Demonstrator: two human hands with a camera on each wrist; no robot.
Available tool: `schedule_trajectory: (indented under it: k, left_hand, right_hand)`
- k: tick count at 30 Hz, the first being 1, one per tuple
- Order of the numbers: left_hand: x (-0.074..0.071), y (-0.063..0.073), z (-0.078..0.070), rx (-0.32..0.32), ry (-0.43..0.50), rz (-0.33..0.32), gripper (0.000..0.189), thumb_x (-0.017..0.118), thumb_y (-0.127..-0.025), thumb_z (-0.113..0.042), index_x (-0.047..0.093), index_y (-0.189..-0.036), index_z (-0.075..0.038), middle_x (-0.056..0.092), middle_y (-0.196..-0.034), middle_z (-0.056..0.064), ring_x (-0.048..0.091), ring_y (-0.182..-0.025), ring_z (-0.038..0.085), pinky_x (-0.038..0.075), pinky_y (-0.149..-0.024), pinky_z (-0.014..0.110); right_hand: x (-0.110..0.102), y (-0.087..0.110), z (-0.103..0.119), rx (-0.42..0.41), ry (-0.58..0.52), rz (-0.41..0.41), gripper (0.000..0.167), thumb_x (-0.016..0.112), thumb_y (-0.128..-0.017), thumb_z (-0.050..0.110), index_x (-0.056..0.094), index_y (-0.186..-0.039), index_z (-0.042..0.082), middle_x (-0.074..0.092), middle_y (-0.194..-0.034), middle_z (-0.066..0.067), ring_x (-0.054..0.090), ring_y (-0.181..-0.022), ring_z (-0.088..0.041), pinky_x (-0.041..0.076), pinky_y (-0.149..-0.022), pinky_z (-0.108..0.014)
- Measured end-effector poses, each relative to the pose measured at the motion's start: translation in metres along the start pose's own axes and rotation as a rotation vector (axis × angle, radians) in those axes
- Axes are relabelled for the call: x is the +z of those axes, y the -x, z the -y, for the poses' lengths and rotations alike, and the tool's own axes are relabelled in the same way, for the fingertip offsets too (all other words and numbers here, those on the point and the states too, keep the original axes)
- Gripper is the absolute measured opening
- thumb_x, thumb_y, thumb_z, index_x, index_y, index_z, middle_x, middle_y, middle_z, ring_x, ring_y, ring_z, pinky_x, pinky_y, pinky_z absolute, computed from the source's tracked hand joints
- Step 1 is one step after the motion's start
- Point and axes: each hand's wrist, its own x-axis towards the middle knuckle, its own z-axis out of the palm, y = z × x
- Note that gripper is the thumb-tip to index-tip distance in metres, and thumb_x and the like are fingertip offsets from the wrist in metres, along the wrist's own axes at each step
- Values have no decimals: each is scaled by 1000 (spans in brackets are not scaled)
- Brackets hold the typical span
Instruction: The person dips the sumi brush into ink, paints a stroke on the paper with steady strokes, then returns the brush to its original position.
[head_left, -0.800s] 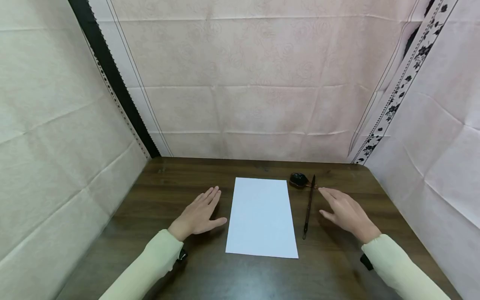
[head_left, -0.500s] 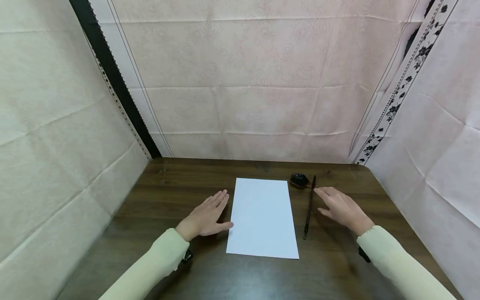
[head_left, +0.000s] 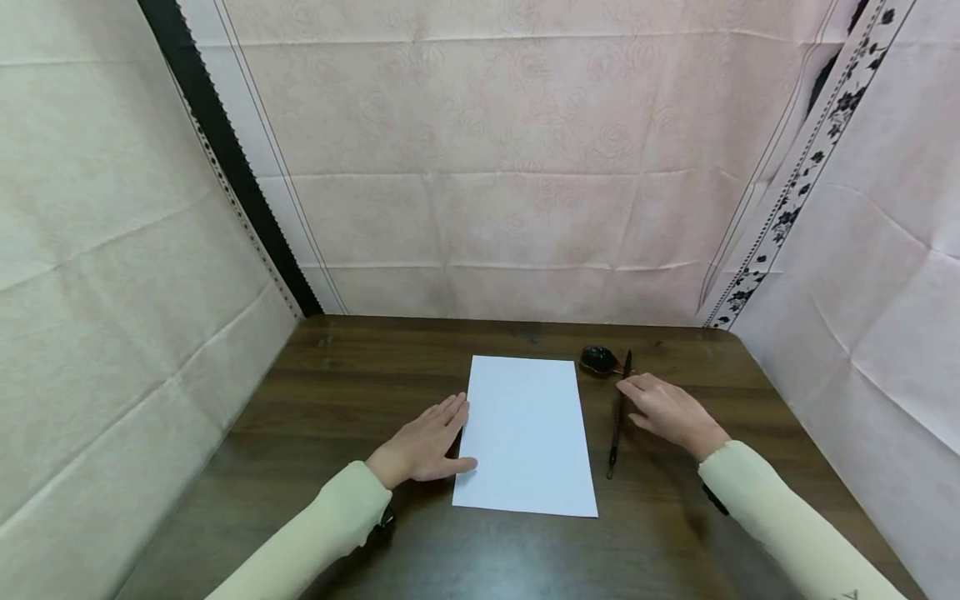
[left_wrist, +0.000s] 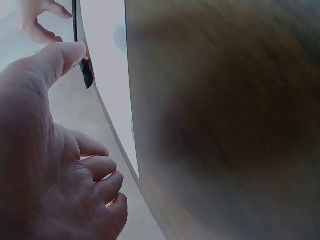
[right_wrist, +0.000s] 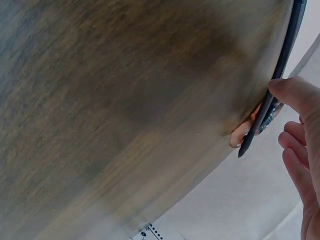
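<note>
Where the right hand (head_left: 670, 411) extends over the one brush (head_left: 617, 425), its grip stands apart, thumb spread from fingers; firm contact cannot be confirmed. Brush: slender, dark, pointed at the far end, looped at the near; lies right of the counter (head_left: 360, 350)'s middle, toward its far edge. Left hand (head_left: 427, 442): fingers side by side, thumb out over the left margin of one white sheet (head_left: 525, 433). One black rounded item (head_left: 597, 359): near the far edge, just beside the brush.
</note>
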Motion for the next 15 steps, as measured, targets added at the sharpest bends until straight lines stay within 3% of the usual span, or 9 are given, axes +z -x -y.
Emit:
schedule_trajectory:
  k: [15]
  left_hand:
    - [10, 1, -10, -19, -3, 65, 97, 60, -100, -61, 26, -166, 0, 19, -177, 15, 21, -165, 31, 26, -133, 48]
  right_hand:
    - [18, -1, -5, -142, 136, -58, 43, 88, -83, 4, 71, -122, -2, 75, -119, -18, 74, -112, -35, 63, -92, -45]
